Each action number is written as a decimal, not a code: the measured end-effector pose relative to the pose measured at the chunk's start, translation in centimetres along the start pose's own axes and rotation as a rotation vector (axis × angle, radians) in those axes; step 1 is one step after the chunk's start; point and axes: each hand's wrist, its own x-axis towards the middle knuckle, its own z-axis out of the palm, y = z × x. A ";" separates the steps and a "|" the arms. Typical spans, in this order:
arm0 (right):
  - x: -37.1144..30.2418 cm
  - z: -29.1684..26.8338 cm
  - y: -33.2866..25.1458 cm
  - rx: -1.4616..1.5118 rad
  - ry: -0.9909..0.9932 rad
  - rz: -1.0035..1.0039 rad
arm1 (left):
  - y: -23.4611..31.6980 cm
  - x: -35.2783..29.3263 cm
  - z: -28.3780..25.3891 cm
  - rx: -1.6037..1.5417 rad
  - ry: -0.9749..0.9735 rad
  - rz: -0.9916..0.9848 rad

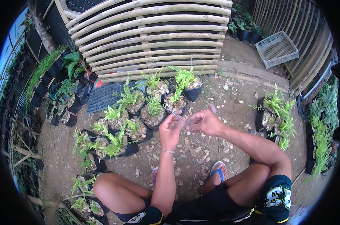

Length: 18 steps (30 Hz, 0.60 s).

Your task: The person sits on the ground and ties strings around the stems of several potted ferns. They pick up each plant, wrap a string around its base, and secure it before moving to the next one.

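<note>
head view: wire (173,111) held up near potted ferns (154,106). left hand (171,129): grip clamped on wire below loop, likely to steady it. right hand (204,123): grip looks pinched together on wire, probably for control; tail dangles over ground (235,95).

The floor (230,99) is brown earth, with pale chips (195,149) scattered over the middle and toward 6 o'clock. A panel (141,30) of spaced bamboo slats occupies 12 o'clock, with wire mesh (79,4) in a wooden frame at 11 o'clock; a bamboo fence (309,45) runs along 2 o'clock, near low wooden boards (252,71) at floor level. Soft, even daylight covers the floor, and a bright blue strip (14,29) shows at 10 o'clock.
</note>
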 end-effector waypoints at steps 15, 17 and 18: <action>-1.0 -1.0 -1.6 0.215 -0.185 0.175 | 2.2 0.0 0.1 0.384 0.055 0.312; -1.0 -0.7 -1.6 0.138 -0.201 0.122 | 1.7 -0.3 0.3 0.313 0.064 0.258; -1.0 -0.6 -1.6 0.116 -0.221 0.091 | 1.4 -0.4 0.4 0.270 0.065 0.224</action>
